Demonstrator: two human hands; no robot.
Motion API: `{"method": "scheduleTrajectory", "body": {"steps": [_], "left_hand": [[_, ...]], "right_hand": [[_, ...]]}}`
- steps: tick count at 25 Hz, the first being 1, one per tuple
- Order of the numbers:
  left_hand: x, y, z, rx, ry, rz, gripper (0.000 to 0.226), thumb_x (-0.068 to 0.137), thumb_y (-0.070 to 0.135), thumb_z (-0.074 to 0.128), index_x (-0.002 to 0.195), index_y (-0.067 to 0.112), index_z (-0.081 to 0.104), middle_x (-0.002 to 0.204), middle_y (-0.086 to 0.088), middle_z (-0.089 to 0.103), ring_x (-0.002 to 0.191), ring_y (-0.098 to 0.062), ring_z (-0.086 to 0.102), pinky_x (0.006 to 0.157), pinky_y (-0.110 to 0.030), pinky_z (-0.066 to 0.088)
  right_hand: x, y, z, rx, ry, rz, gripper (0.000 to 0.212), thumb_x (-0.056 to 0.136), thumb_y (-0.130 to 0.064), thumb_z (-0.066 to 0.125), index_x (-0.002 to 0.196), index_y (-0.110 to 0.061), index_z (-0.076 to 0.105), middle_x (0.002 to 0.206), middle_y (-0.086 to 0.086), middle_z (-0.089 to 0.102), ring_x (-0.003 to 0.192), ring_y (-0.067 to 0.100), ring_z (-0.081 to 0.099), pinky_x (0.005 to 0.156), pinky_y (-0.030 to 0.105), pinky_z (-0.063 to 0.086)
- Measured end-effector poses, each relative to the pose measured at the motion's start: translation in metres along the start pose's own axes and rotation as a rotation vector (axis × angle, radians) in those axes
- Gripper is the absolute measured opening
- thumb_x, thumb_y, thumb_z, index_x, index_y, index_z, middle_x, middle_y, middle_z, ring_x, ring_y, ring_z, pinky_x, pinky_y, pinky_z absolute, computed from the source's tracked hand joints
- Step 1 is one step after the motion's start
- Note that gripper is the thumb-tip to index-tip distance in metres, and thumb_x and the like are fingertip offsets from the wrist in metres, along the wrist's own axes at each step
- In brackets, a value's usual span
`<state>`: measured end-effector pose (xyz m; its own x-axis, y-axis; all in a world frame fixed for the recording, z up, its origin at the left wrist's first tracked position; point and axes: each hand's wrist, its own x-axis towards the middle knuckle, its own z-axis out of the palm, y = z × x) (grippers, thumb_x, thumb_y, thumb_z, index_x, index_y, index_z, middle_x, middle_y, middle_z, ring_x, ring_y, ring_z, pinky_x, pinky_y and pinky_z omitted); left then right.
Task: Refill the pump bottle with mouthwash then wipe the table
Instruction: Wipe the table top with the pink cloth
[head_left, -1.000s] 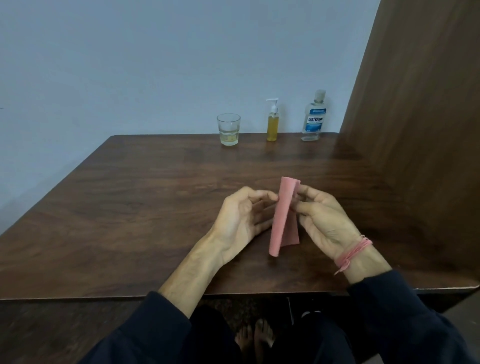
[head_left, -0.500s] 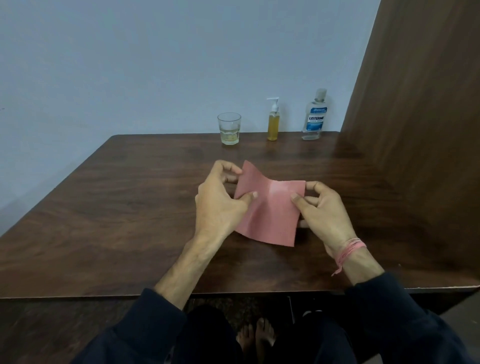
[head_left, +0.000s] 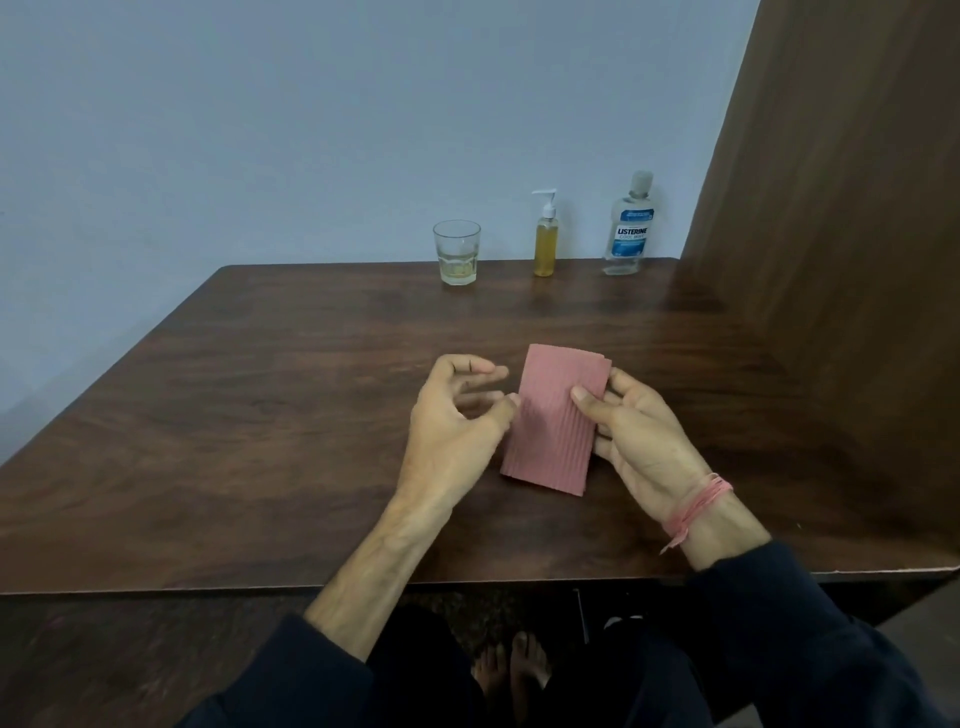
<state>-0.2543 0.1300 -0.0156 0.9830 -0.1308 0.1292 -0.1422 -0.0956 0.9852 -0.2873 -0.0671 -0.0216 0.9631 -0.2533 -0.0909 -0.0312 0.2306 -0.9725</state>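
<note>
Now folded cloth (head_left: 556, 421) in right hand (head_left: 639, 436) fingers (thumb on top)

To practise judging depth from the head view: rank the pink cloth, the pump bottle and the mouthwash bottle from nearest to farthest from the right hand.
1. Pink cloth: held in the right hand.
2. Pump bottle: far table edge, ahead and slightly left of that hand.
3. Mouthwash bottle: far edge, rightmost. It lies about as far as the pump bottle; too close to call.

Folded pink cloth (head_left: 558, 418), pump bottle (head_left: 545, 244) upright
</note>
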Motion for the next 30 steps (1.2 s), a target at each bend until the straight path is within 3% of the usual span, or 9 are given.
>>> {"method": "scheduleTrajectory", "body": {"steps": [2, 5, 8, 13, 16, 21, 24, 27, 30], "left_hand": [[0.003, 0.0, -0.006, 0.002, -0.11, -0.114, 0.042, 0.102, 0.032, 0.09, 0.138, 0.035, 0.069, 0.13, 0.016, 0.083, 0.117, 0.003, 0.078, 0.104, -0.031, 0.064], [0.005, -0.002, -0.008, -0.08, -0.195, -0.166, 0.039, 0.104, 0.031, 0.087, 0.141, 0.03, 0.076, 0.115, 0.009, 0.09, 0.114, -0.01, 0.085, 0.105, -0.037, 0.065], [0.006, -0.005, -0.014, -0.066, -0.11, -0.116, 0.028, 0.101, 0.027, 0.09, 0.128, 0.029, 0.083, 0.11, 0.01, 0.09, 0.109, -0.011, 0.086, 0.098, -0.035, 0.067], [0.002, -0.01, -0.018, 0.324, 0.074, 0.081, 0.023, 0.09, 0.037, 0.099, 0.11, 0.04, 0.088, 0.103, 0.025, 0.085, 0.098, 0.013, 0.075, 0.084, -0.017, 0.058], [-0.001, -0.011, -0.017, 0.339, 0.057, 0.178, 0.022, 0.09, 0.035, 0.098, 0.109, 0.042, 0.088, 0.102, 0.026, 0.083, 0.097, 0.006, 0.074, 0.079, -0.018, 0.06], [0.005, -0.014, -0.03, 0.183, -0.009, 0.105, 0.024, 0.094, 0.021, 0.097, 0.102, 0.041, 0.087, 0.103, 0.023, 0.087, 0.1, 0.0, 0.083, 0.093, -0.03, 0.068], [0.011, -0.017, -0.039, 0.121, -0.034, 0.123, 0.03, 0.098, 0.003, 0.089, 0.096, 0.033, 0.088, 0.104, 0.014, 0.089, 0.103, -0.006, 0.086, 0.095, -0.04, 0.071], [0.014, -0.018, -0.045, 0.119, -0.05, 0.164, 0.02, 0.095, 0.011, 0.095, 0.098, 0.03, 0.087, 0.102, 0.012, 0.089, 0.102, -0.008, 0.086, 0.098, -0.036, 0.069], [0.02, -0.02, -0.052, 0.124, -0.054, 0.174, 0.019, 0.094, 0.015, 0.097, 0.098, 0.032, 0.088, 0.104, 0.015, 0.088, 0.105, -0.007, 0.085, 0.097, -0.031, 0.068]], "right_hand": [[0.002, -0.002, 0.0, 0.077, -0.079, 0.008, 0.033, 0.108, -0.011, 0.061, 0.136, -0.027, 0.066, 0.122, 0.0, 0.08, 0.116, 0.017, 0.076, 0.096, 0.04, 0.06], [0.002, -0.007, 0.003, 0.051, -0.114, -0.027, 0.035, 0.106, -0.012, 0.064, 0.138, -0.026, 0.065, 0.124, -0.001, 0.08, 0.116, 0.015, 0.076, 0.094, 0.038, 0.062], [0.001, -0.008, 0.005, -0.169, -0.096, -0.092, 0.039, 0.1, -0.016, 0.075, 0.136, -0.029, 0.066, 0.12, -0.007, 0.081, 0.111, 0.01, 0.077, 0.088, 0.035, 0.065], [-0.002, -0.004, 0.013, -0.351, -0.029, -0.115, 0.035, 0.09, -0.015, 0.085, 0.122, -0.023, 0.072, 0.101, -0.003, 0.084, 0.094, 0.013, 0.082, 0.072, 0.029, 0.067], [-0.002, 0.0, 0.018, -0.332, -0.017, -0.106, 0.032, 0.09, -0.018, 0.086, 0.119, -0.021, 0.074, 0.096, 0.0, 0.084, 0.09, 0.015, 0.082, 0.07, 0.029, 0.067], [0.002, -0.002, 0.017, -0.239, -0.049, -0.112, 0.028, 0.097, -0.003, 0.076, 0.119, -0.02, 0.076, 0.106, 0.001, 0.084, 0.102, 0.016, 0.08, 0.081, 0.032, 0.067], [0.005, -0.005, 0.021, -0.357, -0.017, -0.21, 0.045, 0.091, 0.018, 0.068, 0.103, -0.024, 0.082, 0.112, -0.006, 0.081, 0.11, 0.01, 0.075, 0.088, 0.028, 0.063], [0.011, -0.004, 0.028, -0.262, -0.076, -0.225, 0.043, 0.088, 0.014, 0.075, 0.096, -0.027, 0.084, 0.11, -0.004, 0.081, 0.111, 0.014, 0.075, 0.085, 0.028, 0.064], [0.019, -0.004, 0.034, -0.329, -0.065, -0.251, 0.041, 0.085, 0.011, 0.079, 0.095, -0.028, 0.084, 0.106, -0.005, 0.081, 0.109, 0.014, 0.075, 0.091, 0.03, 0.061]]}}
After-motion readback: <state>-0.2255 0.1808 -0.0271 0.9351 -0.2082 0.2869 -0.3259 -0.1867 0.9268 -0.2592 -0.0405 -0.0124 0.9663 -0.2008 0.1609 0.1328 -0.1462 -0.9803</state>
